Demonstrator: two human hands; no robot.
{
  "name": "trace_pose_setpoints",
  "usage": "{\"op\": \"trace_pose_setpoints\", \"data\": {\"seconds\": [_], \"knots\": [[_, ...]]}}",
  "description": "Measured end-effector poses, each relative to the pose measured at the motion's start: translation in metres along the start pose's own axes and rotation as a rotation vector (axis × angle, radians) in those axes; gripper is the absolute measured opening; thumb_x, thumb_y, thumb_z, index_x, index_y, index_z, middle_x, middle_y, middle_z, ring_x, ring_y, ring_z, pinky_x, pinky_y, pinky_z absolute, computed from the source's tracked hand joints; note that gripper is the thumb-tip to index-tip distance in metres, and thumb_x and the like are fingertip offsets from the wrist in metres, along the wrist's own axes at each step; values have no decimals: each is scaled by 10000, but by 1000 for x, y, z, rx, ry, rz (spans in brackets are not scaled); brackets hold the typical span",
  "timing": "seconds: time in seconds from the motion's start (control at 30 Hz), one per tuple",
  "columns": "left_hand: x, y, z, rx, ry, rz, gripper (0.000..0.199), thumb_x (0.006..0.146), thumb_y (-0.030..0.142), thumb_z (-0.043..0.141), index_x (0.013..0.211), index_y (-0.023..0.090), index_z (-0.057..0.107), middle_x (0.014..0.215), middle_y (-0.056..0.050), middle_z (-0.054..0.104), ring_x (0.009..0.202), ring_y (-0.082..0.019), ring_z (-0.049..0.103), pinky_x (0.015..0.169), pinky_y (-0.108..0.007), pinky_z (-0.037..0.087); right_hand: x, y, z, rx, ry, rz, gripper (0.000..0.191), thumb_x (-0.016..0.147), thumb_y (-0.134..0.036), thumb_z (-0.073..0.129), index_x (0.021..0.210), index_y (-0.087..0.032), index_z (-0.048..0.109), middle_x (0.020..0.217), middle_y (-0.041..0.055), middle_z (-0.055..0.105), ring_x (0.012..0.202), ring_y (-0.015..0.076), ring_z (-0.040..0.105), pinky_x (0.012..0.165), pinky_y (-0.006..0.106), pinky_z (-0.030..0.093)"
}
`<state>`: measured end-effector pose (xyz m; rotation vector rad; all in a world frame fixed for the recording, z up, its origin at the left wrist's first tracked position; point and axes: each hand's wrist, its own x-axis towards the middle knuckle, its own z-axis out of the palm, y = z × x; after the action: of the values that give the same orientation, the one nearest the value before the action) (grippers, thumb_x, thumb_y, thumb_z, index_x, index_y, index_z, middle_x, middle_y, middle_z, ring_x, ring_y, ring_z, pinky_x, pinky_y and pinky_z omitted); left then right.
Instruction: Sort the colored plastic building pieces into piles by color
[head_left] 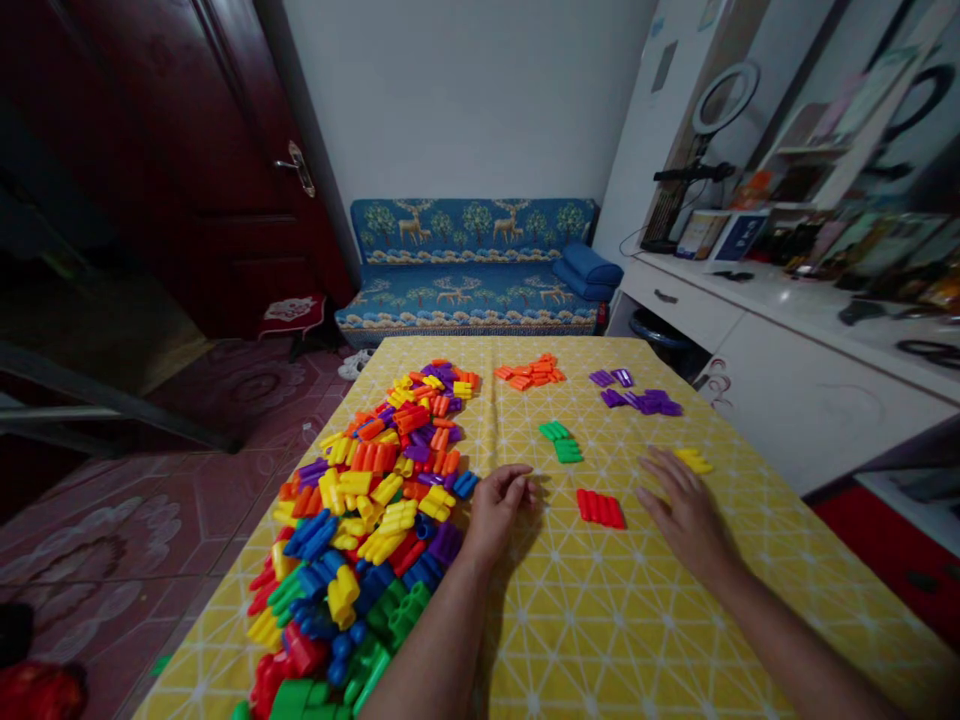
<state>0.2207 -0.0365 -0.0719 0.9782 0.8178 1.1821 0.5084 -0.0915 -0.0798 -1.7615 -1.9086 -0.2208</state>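
My left hand (496, 512) rests at the right side of a mixed pile of plastic building blocks (367, 480), next to a blue block (465, 485). Its fingers are curled in; whatever they may hold is hidden. Over the right part of the table, my right hand (684, 512) is open with fingers spread, close to a yellow block (694, 461) just beyond its fingertips. Between the hands lies a red block piece (600, 508). Farther back are green blocks (562, 443), a group of orange blocks (531, 373) and several purple blocks (641, 402).
A yellow patterned cloth (555, 620) covers the table. Behind it stands a blue sofa (472, 290) with deer on its cover. To the right is a white dresser (795, 370) with many small items; at left, a dark red door (247, 210) and a small stool (292, 312).
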Motion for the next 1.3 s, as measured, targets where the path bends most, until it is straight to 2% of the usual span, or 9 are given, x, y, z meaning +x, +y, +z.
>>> {"op": "trace_pose_setpoints", "data": {"seconds": [0.07, 0.13, 0.2, 0.27, 0.37, 0.6, 0.7, 1.13, 1.3], "knots": [[0, -1, -1, -2, -5, 4, 418, 739, 448, 758, 955, 97, 690, 711, -55, 668, 606, -122, 605, 610, -250, 482, -7, -33, 2, 88, -136, -80, 511, 962, -409, 424, 1443, -238, 401, 1513, 95, 407, 1399, 244, 369, 1119, 460, 374], [0, -2, -2, -8, -8, 9, 428, 738, 458, 757, 963, 101, 686, 717, -53, 671, 610, -122, 609, 618, -251, 488, -11, -62, 7, 109, -240, -152, 543, 960, -390, 448, 1483, -288, 347, 1545, 64, 366, 1418, 247, 339, 1133, 483, 357], [-1, -3, -3, -10, -11, 9, 440, 731, 463, 762, 973, 104, 683, 732, -55, 678, 616, -122, 614, 625, -252, 494, -13, -78, 11, 103, -288, -201, 522, 969, -341, 431, 1484, -326, 352, 1559, 31, 346, 1442, 252, 294, 1149, 510, 330], [-1, -2, -3, -13, -12, 7, 450, 720, 465, 770, 973, 102, 683, 731, -57, 683, 608, -122, 611, 622, -253, 495, -17, -80, 13, 113, -303, -215, 498, 980, -276, 380, 1474, -344, 372, 1561, 6, 345, 1446, 228, 289, 1149, 484, 346], [0, -2, -3, -12, 0, 10, 452, 712, 465, 776, 959, 98, 684, 713, -56, 681, 590, -119, 604, 607, -251, 491, -31, -60, 7, 112, -290, -193, 486, 977, -241, 350, 1450, -330, 416, 1541, 10, 379, 1425, 205, 331, 1135, 435, 384], [-1, 1, -2, -2, -4, 2, 431, 718, 456, 771, 951, 103, 687, 720, -51, 680, 605, -117, 613, 610, -243, 495, -81, 47, -20, -127, -58, 96, 453, 965, -331, 311, 1313, -164, 549, 1391, 151, 497, 1321, 296, 451, 1088, 484, 409], [-1, 0, -3, 1, -8, 4, 419, 728, 446, 766, 960, 106, 687, 729, -49, 679, 615, -117, 617, 619, -243, 497, -93, 77, -24, -259, 7, 192, 499, 963, -370, 270, 1266, -99, 561, 1302, 199, 529, 1299, 338, 460, 1070, 497, 406], [-1, 1, -1, 3, -16, 10, 408, 733, 450, 752, 943, 106, 684, 714, -44, 661, 599, -116, 602, 602, -246, 483, -75, 85, -9, -412, 21, 191, 591, 928, -489, 276, 1189, -56, 583, 1197, 239, 562, 1230, 361, 486, 1026, 484, 403], [-2, 3, -1, 7, -17, 19, 394, 738, 442, 748, 941, 110, 686, 706, -40, 657, 599, -112, 596, 605, -242, 480, -74, 75, -13, -433, 0, 191, 601, 928, -469, 257, 1211, -39, 567, 1214, 254, 554, 1236, 364, 481, 1016, 487, 407]]}}
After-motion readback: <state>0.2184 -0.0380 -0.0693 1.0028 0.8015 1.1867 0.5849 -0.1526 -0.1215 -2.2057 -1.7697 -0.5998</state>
